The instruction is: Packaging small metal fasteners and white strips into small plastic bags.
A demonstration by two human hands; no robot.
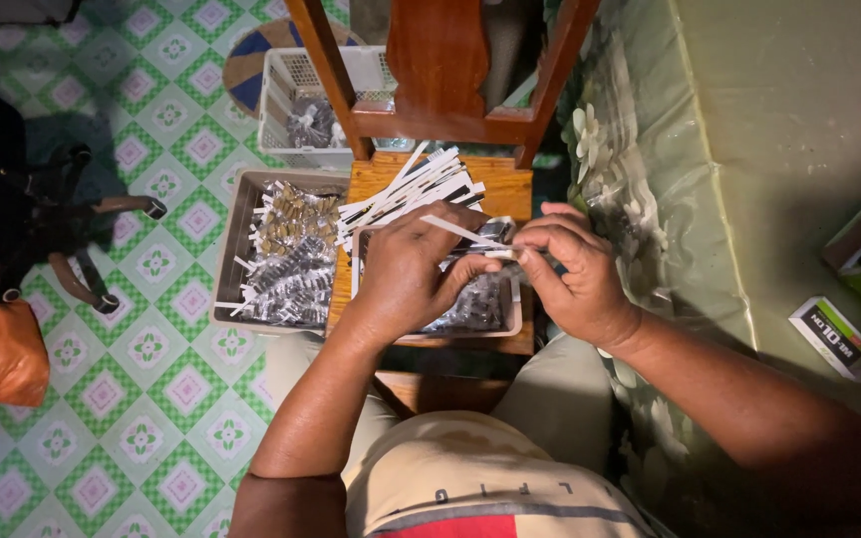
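As held: paper strip (pixel 460 231), both hands.

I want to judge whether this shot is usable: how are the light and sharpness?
Head view: warm light falls on both hands, left hand and right hand, and the white strips; the frame edges fall into shadow; the tray contents look soft, with no strong glare.

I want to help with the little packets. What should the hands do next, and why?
Probably lay the white strip down with the pile of white strips. Both hands, left hand and right hand, pinch it together over the small tray, and finished-looking bundles already fill the grey tray beside it.
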